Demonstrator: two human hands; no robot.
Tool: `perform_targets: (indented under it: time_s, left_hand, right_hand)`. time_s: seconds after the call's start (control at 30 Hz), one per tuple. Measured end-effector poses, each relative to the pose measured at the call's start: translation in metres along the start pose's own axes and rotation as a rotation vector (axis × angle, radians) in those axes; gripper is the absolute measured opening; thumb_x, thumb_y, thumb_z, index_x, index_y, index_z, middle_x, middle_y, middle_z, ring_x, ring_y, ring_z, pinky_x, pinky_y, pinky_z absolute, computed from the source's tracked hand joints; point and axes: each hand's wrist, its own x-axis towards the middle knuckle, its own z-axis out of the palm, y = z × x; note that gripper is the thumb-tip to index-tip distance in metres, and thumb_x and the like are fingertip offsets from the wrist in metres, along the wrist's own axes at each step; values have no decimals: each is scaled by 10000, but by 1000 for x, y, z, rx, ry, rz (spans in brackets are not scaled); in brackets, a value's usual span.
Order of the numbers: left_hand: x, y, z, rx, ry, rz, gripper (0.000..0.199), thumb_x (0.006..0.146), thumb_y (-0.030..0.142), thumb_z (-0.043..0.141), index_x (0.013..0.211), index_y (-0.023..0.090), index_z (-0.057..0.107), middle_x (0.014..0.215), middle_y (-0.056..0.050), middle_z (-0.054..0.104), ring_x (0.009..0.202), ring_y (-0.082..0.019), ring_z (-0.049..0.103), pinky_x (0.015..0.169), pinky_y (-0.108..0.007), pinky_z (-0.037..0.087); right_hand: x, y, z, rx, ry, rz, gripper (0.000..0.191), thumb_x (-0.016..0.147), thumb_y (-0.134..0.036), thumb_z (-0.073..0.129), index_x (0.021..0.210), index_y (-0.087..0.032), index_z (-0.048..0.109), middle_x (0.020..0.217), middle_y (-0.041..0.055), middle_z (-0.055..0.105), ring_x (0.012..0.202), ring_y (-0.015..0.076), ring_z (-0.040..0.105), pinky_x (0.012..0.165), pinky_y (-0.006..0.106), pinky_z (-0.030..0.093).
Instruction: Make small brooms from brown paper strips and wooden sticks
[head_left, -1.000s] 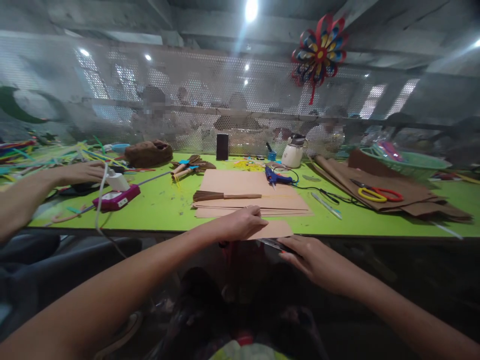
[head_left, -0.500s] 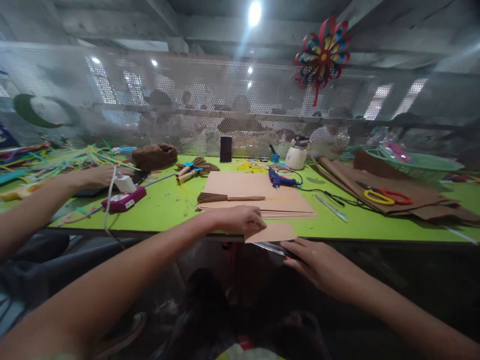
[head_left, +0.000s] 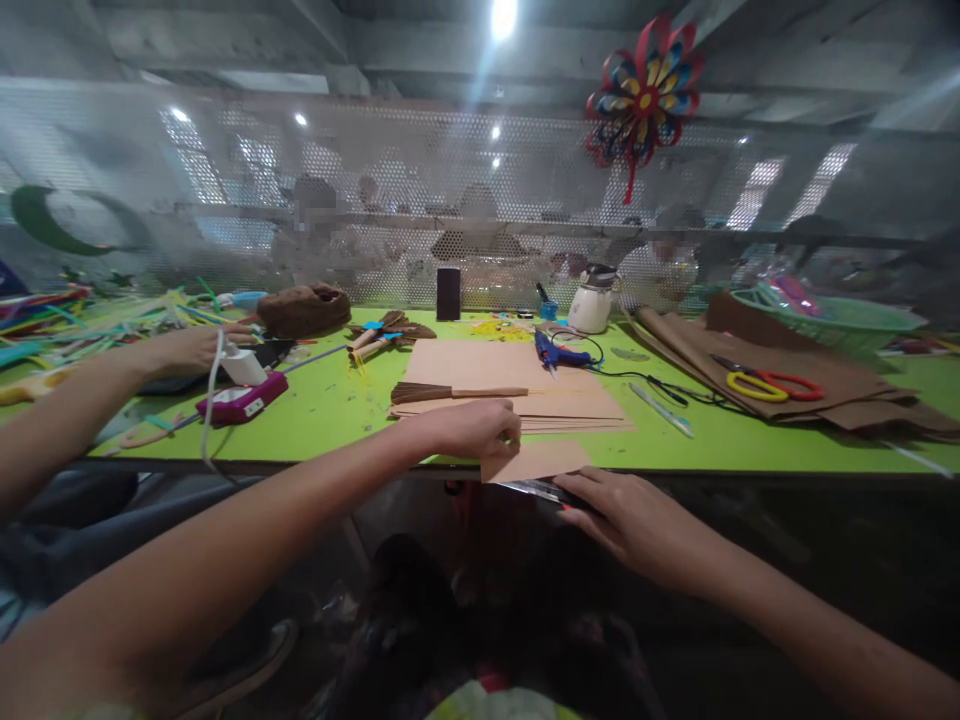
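Small rectangular tan paper piece point(head_left: 544, 461): at front edge of lime-green table point(head_left: 330, 435), near side overhanging. Left hand point(head_left: 484, 428): fingers curled together, clamped on its left end. Right hand point(head_left: 619, 505): closed around dark handle of metal-bladed tool point(head_left: 534, 488), blade along the piece's near edge, off the tabletop.

Clearance: narrow green strip between table edge and stack of larger tan sheets point(head_left: 450, 362). Wider open patch left of stack, up to magenta power strip point(head_left: 244, 398). Right of stack, clear pen point(head_left: 661, 411) and black cable point(head_left: 637, 376) lie in the green gap before folded brown paper point(head_left: 810, 385).

Change vs. first frame: left index finger, then extended over the piece, now drawn back leftward; more of its surface exposed.
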Motion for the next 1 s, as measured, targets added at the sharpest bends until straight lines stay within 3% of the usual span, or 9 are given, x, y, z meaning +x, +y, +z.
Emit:
perform_targets:
  time_s: [0.2,0.37,0.53,0.8,0.9,1.0]
  left_hand:
    - [-5,-5,6,-111,17,-2,140,836,256,540,910,164,615,848,-33,531,718,-127,516,650,-215,396]
    - [-6,-11,11,-163,40,77,79,831,215,546,788,163,587,771,-10,488,720,-122,484,660,-210,382]
    - [-4,-16,15,-178,39,101,69,820,187,557,757,164,570,751,-4,480,724,-122,478,664,-209,381]
    - [-8,-13,12,-160,39,77,98,845,173,506,811,156,596,827,-33,528,747,-123,504,689,-209,393]
    - [-12,-9,10,-121,56,27,88,833,194,524,813,149,597,828,-38,534,735,-127,515,672,-209,401]
    - [-17,4,9,-31,86,-48,147,850,240,500,812,151,610,836,-48,540,697,-128,523,641,-220,407]
  right_hand:
    - [-4,-2,7,1,0,23,258,913,-293,439,1113,-204,576,969,96,652,842,214,635,717,298,444]
    - [3,-5,10,2,-30,52,210,918,-308,432,1006,-176,570,877,92,656,797,221,633,652,279,410]
    - [0,-8,11,57,-42,30,217,931,-279,403,1045,-171,552,933,95,643,838,217,623,683,279,409]
    - [-26,-43,-6,278,-209,-88,190,896,-344,477,1010,-243,590,927,20,659,811,173,612,692,251,441]
    - [-25,-14,-16,301,-42,-7,264,901,-379,455,1087,-246,587,1063,46,662,957,194,608,811,277,455]
    - [-14,51,-31,204,210,169,320,896,-393,430,1086,-203,603,1091,83,667,984,226,610,846,323,454]
